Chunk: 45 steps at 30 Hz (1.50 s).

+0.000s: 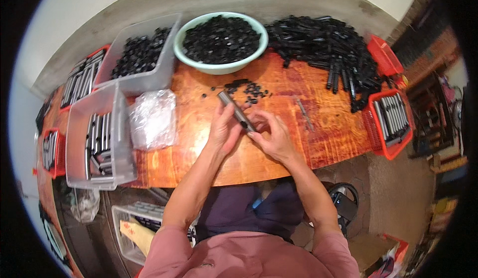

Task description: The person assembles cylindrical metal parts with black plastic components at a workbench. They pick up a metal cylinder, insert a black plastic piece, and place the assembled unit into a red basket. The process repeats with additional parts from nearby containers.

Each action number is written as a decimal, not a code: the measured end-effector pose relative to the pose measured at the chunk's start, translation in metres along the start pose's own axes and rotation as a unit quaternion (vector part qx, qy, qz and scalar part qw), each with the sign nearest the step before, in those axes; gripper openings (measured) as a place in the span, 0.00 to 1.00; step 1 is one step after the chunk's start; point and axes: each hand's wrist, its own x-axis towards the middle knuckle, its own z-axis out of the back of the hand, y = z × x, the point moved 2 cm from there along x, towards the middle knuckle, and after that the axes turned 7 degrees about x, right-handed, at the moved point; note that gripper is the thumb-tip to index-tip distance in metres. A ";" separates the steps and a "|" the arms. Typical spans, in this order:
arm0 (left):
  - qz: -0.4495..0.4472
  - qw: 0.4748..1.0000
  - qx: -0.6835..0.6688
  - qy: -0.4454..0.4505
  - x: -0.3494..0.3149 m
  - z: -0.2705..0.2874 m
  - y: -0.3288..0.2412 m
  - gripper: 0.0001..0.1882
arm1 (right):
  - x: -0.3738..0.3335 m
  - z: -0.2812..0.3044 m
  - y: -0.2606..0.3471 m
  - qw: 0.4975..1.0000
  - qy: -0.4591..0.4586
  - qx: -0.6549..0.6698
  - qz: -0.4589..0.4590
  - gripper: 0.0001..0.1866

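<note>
Grey bar: it lay slantwise between the person's two hands, over the near middle of the desk [328, 136]; the bar [236, 111] pointed its far end up and to the left, with a dark patch towards its near end.
Left hand: from where I stood, the left hand [224, 129] was closed around the bar's side, thumb along it, the other fingers partly hidden underneath.
Right hand: the right hand [271, 134] was half curled at the bar's near end, thumb and fingertips close together there; I couldn't tell whether they gripped the bar or merely touched it.
Black bits: small loose pieces [254, 92] lay scattered just beyond the bar.
Bowl: a pale green bowl [219, 69], heaped with black pieces, stood behind them.
Black heap: long dark parts [323, 41] were piled to the right of the bowl.
Thin metal piece: a slim rod-like thing [304, 113] lay to the right of the right hand.
Clear bins: the rear bin [171, 46] held black pieces; the front bin [125, 143] held bars, some of them standing in a row.
Plastic bag: a crumpled clear bag [153, 119] lay beside the front bin.
Red basket: at the desk's right end a red basket [372, 126] carried a row of silvery bars.
</note>
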 end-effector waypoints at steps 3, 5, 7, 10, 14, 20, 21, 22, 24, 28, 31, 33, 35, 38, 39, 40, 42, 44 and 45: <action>-0.003 1.000 -0.001 0.029 -0.003 -0.001 -0.002 0.15 | 0.003 -0.001 0.004 0.987 0.014 0.144 -0.075 0.23; -0.024 0.998 0.009 0.051 -0.002 0.003 0.000 0.17 | 0.001 0.004 0.019 0.984 0.062 0.108 -0.129 0.21; -0.019 0.997 0.046 0.059 -0.002 0.003 0.002 0.17 | -0.003 0.007 0.021 0.980 0.042 0.148 -0.128 0.19; 0.001 0.992 0.026 0.124 -0.004 -0.006 -0.001 0.16 | -0.006 0.033 0.011 0.972 -0.037 0.190 -0.133 0.16; 0.107 0.973 0.061 0.193 -0.005 -0.011 -0.013 0.26 | 0.015 0.076 0.015 0.966 -0.121 0.212 -0.084 0.11; 0.218 0.936 0.180 0.209 -0.017 -0.026 0.006 0.25 | 0.032 0.059 0.030 0.991 -0.031 0.073 -0.108 0.12; 0.227 0.929 0.196 0.218 -0.013 -0.017 0.015 0.23 | 0.033 0.050 0.038 0.995 -0.030 -0.013 -0.090 0.11; 0.220 0.925 0.214 0.226 -0.013 -0.017 0.014 0.21 | 0.037 0.043 0.040 0.993 -0.016 0.010 -0.115 0.11; 0.212 0.930 0.220 0.204 -0.011 -0.016 0.010 0.19 | 0.046 0.041 0.036 0.987 -0.039 0.067 -0.144 0.11; 0.192 0.965 0.136 0.116 -0.003 -0.006 0.001 0.18 | 0.089 0.098 -0.008 0.955 -0.235 -0.128 -0.128 0.17; 0.183 0.975 0.097 0.083 0.009 -0.008 0.006 0.19 | 0.088 0.176 -0.082 0.852 -0.317 -0.380 -0.171 0.16; 0.177 0.978 0.086 0.064 0.013 -0.007 0.004 0.19 | 0.090 0.191 -0.094 0.826 -0.290 -0.443 -0.194 0.17; 0.183 0.979 0.072 0.060 0.014 -0.005 0.003 0.19 | 0.096 0.195 -0.102 0.811 -0.237 -0.468 -0.257 0.15; 0.190 0.978 0.056 0.071 0.014 -0.005 0.003 0.19 | 0.101 0.198 -0.112 0.792 -0.181 -0.489 -0.317 0.16; 0.190 0.978 0.052 0.073 0.015 -0.005 0.005 0.19 | 0.100 0.201 -0.112 0.796 -0.195 -0.466 -0.332 0.16; 0.202 0.976 0.027 0.073 0.018 -0.004 0.007 0.18 | 0.099 0.202 -0.107 0.801 -0.208 -0.442 -0.346 0.17; 0.203 0.976 0.033 0.074 0.018 -0.004 0.009 0.16 | 0.090 0.210 -0.117 0.810 -0.265 -0.408 -0.327 0.19; 0.194 0.977 0.042 0.073 0.016 -0.004 0.005 0.15 | 0.086 0.197 -0.108 0.879 -0.269 -0.299 -0.257 0.19; 0.192 0.977 0.048 0.075 0.016 -0.006 0.002 0.14 | 0.080 0.189 -0.100 0.905 -0.268 -0.244 -0.222 0.19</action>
